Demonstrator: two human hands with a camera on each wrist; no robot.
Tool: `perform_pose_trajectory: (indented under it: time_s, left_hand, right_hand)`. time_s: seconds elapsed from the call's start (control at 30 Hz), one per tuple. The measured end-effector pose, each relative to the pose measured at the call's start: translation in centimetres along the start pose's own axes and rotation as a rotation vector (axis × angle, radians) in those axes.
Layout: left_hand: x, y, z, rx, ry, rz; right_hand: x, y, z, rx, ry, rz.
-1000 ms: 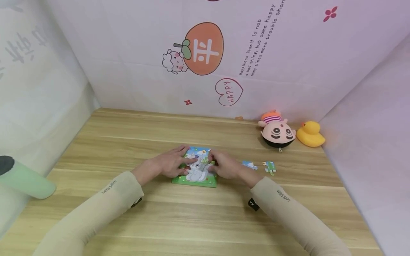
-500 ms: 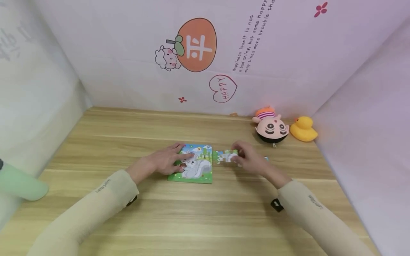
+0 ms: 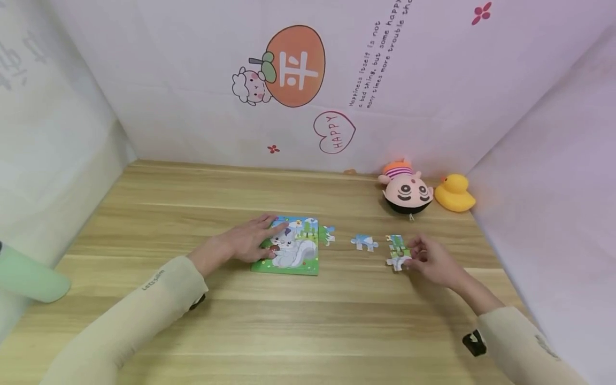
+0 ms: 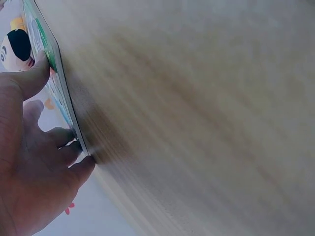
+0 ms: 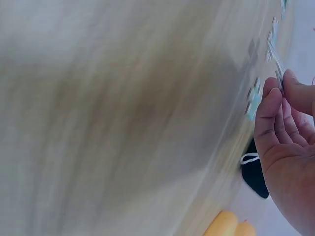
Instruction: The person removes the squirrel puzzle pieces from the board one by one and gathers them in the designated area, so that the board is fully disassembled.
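Note:
A squirrel jigsaw puzzle in a green-bordered tray lies flat on the table. My left hand rests on its left side, fingers spread; the left wrist view has the thumb on the picture and other fingertips along the tray's edge. Off to the right, my right hand pinches a puzzle piece with grey-white and green print between thumb and fingers. In the right wrist view that piece appears edge-on, raised over the table. Just behind it lies a blue and green piece, partly overlapped in the head view.
A blue and white piece lies between tray and right hand, and a green piece sits by the tray's right edge. A plush doll and yellow rubber duck stand back right. A green cylinder is at far left.
My right hand has left the puzzle and moved right across the table, now carrying a piece beside the blue and green one. My left hand has stayed on the puzzle.

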State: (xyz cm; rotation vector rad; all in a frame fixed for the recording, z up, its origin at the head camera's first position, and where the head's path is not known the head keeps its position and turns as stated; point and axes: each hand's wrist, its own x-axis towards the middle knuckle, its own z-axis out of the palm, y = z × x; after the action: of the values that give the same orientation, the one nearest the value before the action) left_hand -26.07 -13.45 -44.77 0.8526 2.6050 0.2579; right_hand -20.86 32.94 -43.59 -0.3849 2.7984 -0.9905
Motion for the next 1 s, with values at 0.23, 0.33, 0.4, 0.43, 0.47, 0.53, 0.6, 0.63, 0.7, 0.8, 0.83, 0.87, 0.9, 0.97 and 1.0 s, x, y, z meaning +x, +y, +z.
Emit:
perform_pose_trajectory:
  time_s: [0.23, 0.33, 0.4, 0.43, 0.47, 0.53, 0.6, 0.63, 0.7, 0.8, 0.83, 0.87, 0.9, 0.97, 1.0]
  left_hand:
    - [0.1, -0.1, -0.1, 0.005, 0.013, 0.003]
    - [-0.1, -0.2, 0.1, 0.000, 0.018, 0.003]
    - [-0.1, -0.3, 0.3, -0.007, 0.019, 0.000]
    - [-0.1, -0.3, 0.3, -0.010, 0.020, 0.000]
    - [-0.1, -0.3, 0.3, -0.012, 0.021, 0.000]
    - [0.0, -0.3, 0.3, -0.015, 0.019, 0.001]
    - [0.0, -0.2, 0.2, -0.011, 0.019, 0.002]
    - [0.0, -0.2, 0.2, -0.012, 0.018, 0.002]
    - [0.0, -0.2, 0.1, -0.012, 0.015, 0.002]
    - [0.0, -0.3, 0.1, -0.014, 0.017, 0.006]
    - [0.0, -0.3, 0.1, -0.015, 0.017, 0.007]
    - [0.0, -0.3, 0.1, -0.017, 0.018, 0.011]
    - [0.0, -0.4, 0.1, -0.019, 0.019, 0.015]
    - [0.0, -0.4, 0.2, -0.020, 0.018, 0.018]
    - [0.0, -0.5, 0.2, -0.022, 0.017, 0.019]
  right_hand:
    - [-1.0, 1.0, -0.1, -0.068, -0.041, -0.027]
    - [-1.2, 1.2, 0.1, -0.100, -0.086, -0.028]
    - [-1.3, 1.2, 0.1, -0.113, -0.123, -0.021]
    - [-1.3, 1.1, 0.1, -0.121, -0.141, -0.010]
    - [-1.3, 1.0, 0.0, -0.125, -0.152, -0.007]
    - [-1.2, 0.8, -0.2, -0.146, -0.171, 0.003]
    - [-1.1, 0.6, -0.4, -0.177, -0.184, 0.015]
    - [-1.0, 0.5, -0.5, -0.193, -0.191, 0.023]
    - [-0.8, 0.3, -0.6, -0.222, -0.204, 0.036]
    - [-0.6, 0.1, -0.6, -0.260, -0.210, 0.048]
    - [-0.5, 0.1, -0.6, -0.275, -0.209, 0.046]
    - [-0.5, 0.1, -0.6, -0.285, -0.206, 0.043]
    - [-0.4, 0.1, -0.5, -0.297, -0.202, 0.037]
    - [-0.4, 0.0, -0.5, -0.318, -0.195, 0.029]
    - [-0.3, 0.0, -0.5, -0.327, -0.193, 0.025]
